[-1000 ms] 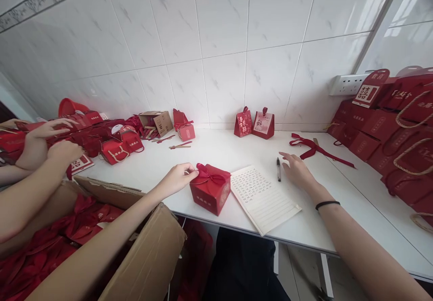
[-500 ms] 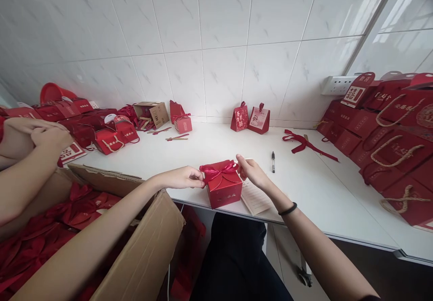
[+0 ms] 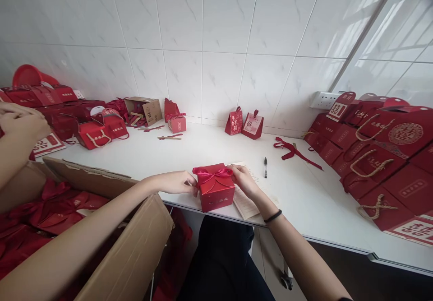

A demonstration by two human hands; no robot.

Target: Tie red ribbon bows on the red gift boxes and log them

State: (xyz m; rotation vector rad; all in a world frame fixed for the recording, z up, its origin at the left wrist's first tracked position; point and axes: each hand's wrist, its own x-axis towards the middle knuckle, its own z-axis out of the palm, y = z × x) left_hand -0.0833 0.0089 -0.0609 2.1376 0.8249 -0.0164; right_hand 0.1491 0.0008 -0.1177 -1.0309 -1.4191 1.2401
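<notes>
A red gift box stands upright near the table's front edge, with a shiny red ribbon bow tied across its top. My left hand is at the box's left side, fingers curled closed at the left end of the ribbon. On the other side, my right hand pinches the bow's right loop between thumb and fingers. Beneath my right wrist, partly hidden by the box, lies a notebook with handwriting. A black pen rests to its right.
An open cardboard carton full of red ribboned boxes stands at my left, near another person's hands. Red boxes with rope handles are stacked on the right. Loose ribbon and two small bags lie and stand farther back.
My right hand has lowered its raised fingers onto the bow's right loop. My left hand stays at the box's left side. The view has shifted slightly to the right.
</notes>
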